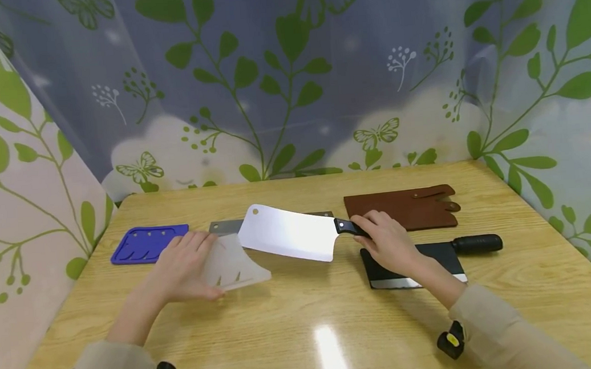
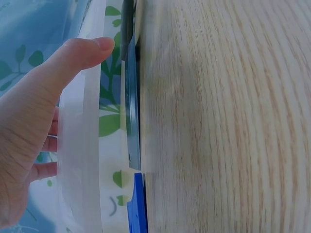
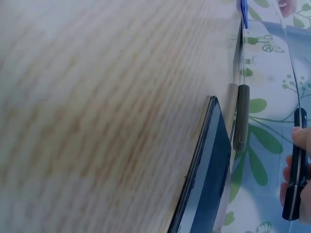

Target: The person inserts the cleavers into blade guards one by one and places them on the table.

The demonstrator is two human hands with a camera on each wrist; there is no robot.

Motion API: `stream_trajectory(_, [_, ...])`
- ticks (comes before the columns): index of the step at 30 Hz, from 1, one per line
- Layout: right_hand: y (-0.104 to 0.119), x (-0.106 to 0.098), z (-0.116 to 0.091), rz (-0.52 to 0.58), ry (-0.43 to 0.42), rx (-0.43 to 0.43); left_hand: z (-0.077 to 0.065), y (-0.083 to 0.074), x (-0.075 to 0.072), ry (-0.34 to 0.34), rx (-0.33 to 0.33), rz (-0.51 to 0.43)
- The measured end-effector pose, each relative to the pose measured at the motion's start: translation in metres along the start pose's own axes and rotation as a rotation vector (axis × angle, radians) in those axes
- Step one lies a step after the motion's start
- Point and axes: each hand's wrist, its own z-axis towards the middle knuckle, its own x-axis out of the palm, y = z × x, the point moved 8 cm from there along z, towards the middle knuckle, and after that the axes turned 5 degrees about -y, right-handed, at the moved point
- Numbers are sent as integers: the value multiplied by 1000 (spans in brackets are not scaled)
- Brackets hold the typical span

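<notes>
My right hand [image 1: 389, 243] grips the black handle [image 3: 295, 170] of a cleaver, held above the table. Its broad shiny blade [image 1: 288, 233] points left, with a hole near the far corner. In my left hand [image 1: 185, 269] is a whitish translucent blade guard [image 1: 234, 263], fingers over its top and thumb at the lower edge. The blade's far end overlaps the guard's right edge in the head view. The left wrist view shows the thumb [image 2: 92, 51] against the guard's side, with fingertips behind it.
On the wooden table [image 1: 265, 335] lie a blue blade guard [image 1: 145, 243] at left and a partly hidden grey metal blade [image 1: 223, 228] behind the cleaver. A brown leather sheath [image 1: 395, 209] lies back right. Nearer, a black cleaver [image 1: 442, 257] lies under my right forearm. Patterned curtains [image 1: 288, 82] surround the table.
</notes>
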Motion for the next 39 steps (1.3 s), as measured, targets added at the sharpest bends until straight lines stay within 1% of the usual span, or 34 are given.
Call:
stream_trajectory(8, [-2, 0, -1, 21, 11, -22, 1, -2, 3, 46, -2, 10])
stream_trajectory(15, [-5, 0, -2, 30, 23, -30, 3, -4, 2, 37, 11, 7])
stream_trajectory(21, [0, 5, -5, 47, 62, -73, 4, 0, 1, 25, -1, 1])
stream_trajectory(28, [-1, 5, -7, 63, 83, -73, 5, 0, 1, 18, 10, -27])
stream_trajectory(33, [0, 3, -5, 64, 89, -102, 4, 0, 1, 11, 19, -23])
stream_trajectory(39, [-1, 5, -6, 81, 111, -101, 2, -1, 2, 19, 28, -14])
